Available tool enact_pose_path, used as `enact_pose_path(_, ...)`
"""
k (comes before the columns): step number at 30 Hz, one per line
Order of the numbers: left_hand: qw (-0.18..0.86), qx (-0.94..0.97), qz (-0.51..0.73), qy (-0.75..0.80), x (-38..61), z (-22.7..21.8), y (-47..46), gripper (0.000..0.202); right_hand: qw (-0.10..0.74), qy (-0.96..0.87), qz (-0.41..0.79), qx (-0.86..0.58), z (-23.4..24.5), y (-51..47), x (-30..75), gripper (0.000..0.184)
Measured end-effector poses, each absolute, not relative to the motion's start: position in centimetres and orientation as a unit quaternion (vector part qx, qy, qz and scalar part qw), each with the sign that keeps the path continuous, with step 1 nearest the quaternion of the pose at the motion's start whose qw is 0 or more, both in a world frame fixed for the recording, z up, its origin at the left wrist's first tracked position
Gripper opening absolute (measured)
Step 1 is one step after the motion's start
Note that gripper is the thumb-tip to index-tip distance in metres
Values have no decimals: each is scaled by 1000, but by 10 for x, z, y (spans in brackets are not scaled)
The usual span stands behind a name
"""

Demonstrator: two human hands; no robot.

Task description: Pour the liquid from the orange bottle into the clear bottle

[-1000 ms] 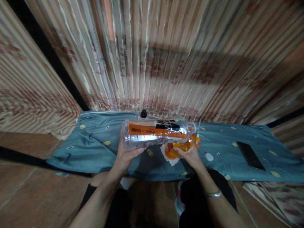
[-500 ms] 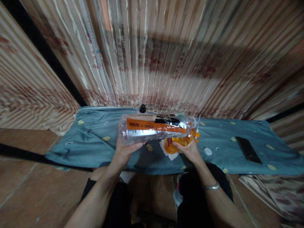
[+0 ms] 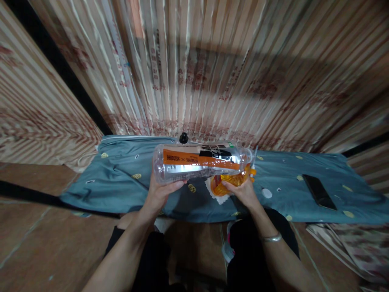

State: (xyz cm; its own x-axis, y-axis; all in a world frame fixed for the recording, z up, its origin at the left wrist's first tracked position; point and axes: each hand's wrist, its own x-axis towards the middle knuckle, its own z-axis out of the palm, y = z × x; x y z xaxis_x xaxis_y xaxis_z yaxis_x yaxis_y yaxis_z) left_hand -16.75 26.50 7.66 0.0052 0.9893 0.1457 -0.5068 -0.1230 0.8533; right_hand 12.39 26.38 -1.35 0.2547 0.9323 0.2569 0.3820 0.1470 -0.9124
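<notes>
My left hand (image 3: 162,192) is wrapped round the base end of a large clear plastic bottle (image 3: 200,161) with an orange and black label. The bottle lies nearly level, its uncapped-looking mouth pointing right. Lower down, my right hand (image 3: 241,189) grips a smaller bottle of orange colour (image 3: 223,184). Its neck is tilted up to the right, close under the mouth of the clear bottle; whether the two mouths touch I cannot tell. A white scalloped-edged piece (image 3: 221,198) shows beneath the orange bottle. Behind the clear bottle stands a small black knob-like thing (image 3: 183,138).
A blue-green patterned cloth (image 3: 121,190) covers the low surface before my knees. On its right lie a dark phone (image 3: 319,192) and a white round disc (image 3: 267,193). Striped curtains (image 3: 212,73) hang behind, with black poles (image 3: 69,81) at the sides.
Both hands keep their grips, and the bottles hold almost the same pose. The whole view has shifted very slightly.
</notes>
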Motion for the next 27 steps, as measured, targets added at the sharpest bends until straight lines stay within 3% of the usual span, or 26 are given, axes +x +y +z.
enact_pose_path(5, 588, 398, 635, 305, -168, 76, 265, 60, 518, -556, 259, -597, -14, 264, 124, 91)
enact_pose_path(17, 585, 392, 629, 329, -167, 79, 264, 43, 518, -552, 270, -595, -17, 264, 126, 93)
enact_pose_path(27, 589, 381, 630, 333, -166, 81, 263, 47, 524, -547, 264, -598, -9, 264, 120, 81)
